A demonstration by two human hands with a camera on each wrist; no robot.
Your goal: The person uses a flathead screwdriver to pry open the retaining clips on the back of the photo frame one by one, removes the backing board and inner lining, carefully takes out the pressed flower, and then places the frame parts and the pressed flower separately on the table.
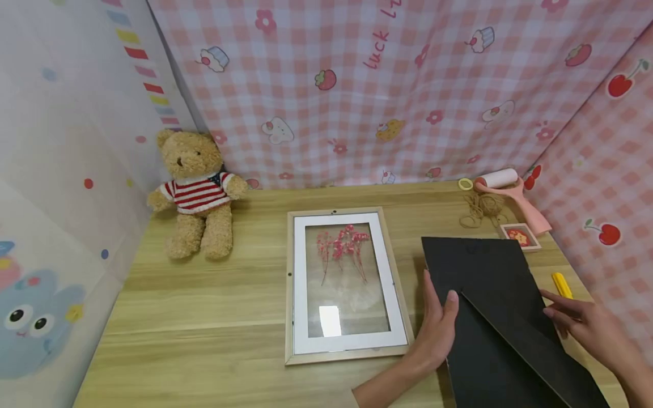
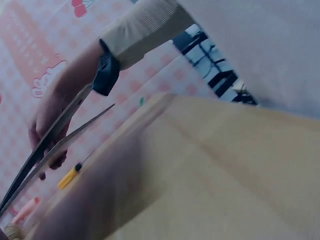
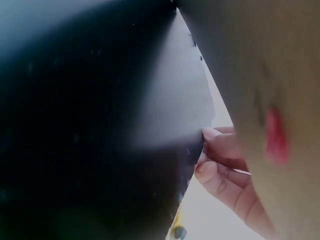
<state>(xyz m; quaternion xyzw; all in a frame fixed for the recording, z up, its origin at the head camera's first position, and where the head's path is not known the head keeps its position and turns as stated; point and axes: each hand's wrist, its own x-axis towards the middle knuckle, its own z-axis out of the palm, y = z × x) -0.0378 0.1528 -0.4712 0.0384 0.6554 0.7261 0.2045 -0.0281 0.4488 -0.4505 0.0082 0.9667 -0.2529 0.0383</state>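
Observation:
A black picture-frame backing board (image 1: 479,272) with a stand flap (image 1: 530,340) slants up at the right of the table. At its left edge my left hand (image 1: 433,334) holds it, the thumb lying over the black face. My right hand (image 1: 586,323) pinches the right edge; the right wrist view shows the fingertips (image 3: 207,172) at that edge. To the left lies a wooden picture frame (image 1: 291,317) with a white mat (image 1: 300,294). Red dried flowers (image 1: 347,243) show inside the mat's window, under a bright reflection lower down.
A teddy bear (image 1: 196,192) sits at the back left. Along the back right are a twine bundle (image 1: 484,207), a pink-handled lint roller (image 1: 528,207), a yellow tape ring (image 1: 465,184) and a small framed flower (image 1: 519,237). A yellow-handled tool (image 1: 562,285) lies beyond my right hand.

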